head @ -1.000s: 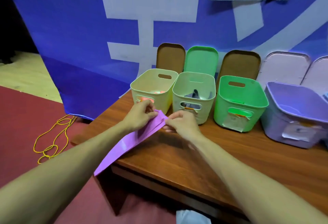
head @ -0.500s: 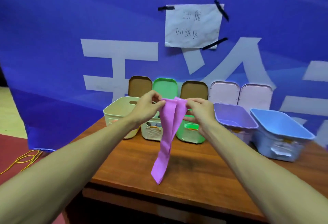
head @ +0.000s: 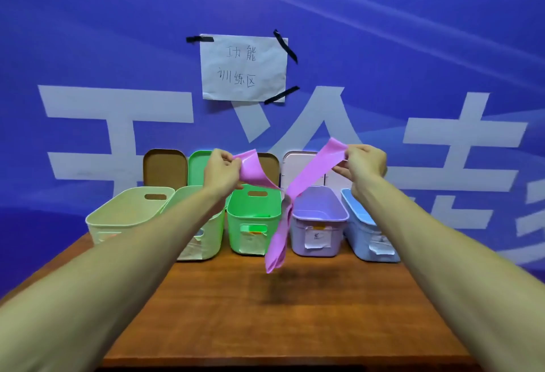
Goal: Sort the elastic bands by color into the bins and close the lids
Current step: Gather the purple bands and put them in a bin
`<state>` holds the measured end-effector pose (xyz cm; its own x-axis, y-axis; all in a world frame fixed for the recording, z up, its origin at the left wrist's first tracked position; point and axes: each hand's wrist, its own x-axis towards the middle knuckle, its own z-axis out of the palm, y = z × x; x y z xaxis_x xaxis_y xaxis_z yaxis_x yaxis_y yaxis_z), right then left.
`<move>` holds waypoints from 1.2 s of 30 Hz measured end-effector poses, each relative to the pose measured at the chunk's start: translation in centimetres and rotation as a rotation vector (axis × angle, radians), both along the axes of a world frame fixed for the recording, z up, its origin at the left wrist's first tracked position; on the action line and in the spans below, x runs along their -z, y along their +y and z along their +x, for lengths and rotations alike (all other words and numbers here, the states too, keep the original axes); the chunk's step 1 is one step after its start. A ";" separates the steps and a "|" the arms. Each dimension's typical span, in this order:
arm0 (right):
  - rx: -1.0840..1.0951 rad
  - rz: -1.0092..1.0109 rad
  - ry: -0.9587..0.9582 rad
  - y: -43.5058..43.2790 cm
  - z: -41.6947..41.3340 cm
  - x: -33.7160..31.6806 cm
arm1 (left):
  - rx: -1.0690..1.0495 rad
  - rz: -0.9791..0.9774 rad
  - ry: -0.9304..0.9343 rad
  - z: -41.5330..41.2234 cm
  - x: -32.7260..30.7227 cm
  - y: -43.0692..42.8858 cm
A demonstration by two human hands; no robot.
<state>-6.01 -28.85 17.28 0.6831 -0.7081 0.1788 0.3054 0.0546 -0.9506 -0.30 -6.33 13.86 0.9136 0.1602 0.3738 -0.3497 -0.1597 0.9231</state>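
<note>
My left hand (head: 222, 172) and right hand (head: 365, 163) each pinch one end of the purple elastic band (head: 277, 239); its fold hangs straight down just left of the open purple bin (head: 321, 219), nearer my right hand

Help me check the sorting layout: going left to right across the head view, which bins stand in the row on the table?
cream bin → pale green bin → green bin → purple bin → blue bin
</note>
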 end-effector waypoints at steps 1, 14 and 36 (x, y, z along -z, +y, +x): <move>0.050 0.011 0.000 -0.9 0.0 -0.2 | -0.042 -0.042 0.029 0.6 0.1 -0.3; 0.114 -0.188 0.084 -5.1 0.9 0.8 | 0.105 0.042 0.156 2.9 1.3 -6.6; -0.032 -0.292 -0.050 -7.9 14.7 -1.5 | 0.399 -0.106 0.090 13.4 -5.3 -15.5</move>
<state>8.68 -36.75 18.82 0.6894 -0.6000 0.4059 0.3550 -0.2086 -0.9113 13.14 -21.85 19.20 0.9400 -0.1796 0.2902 -0.2820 0.0700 0.9569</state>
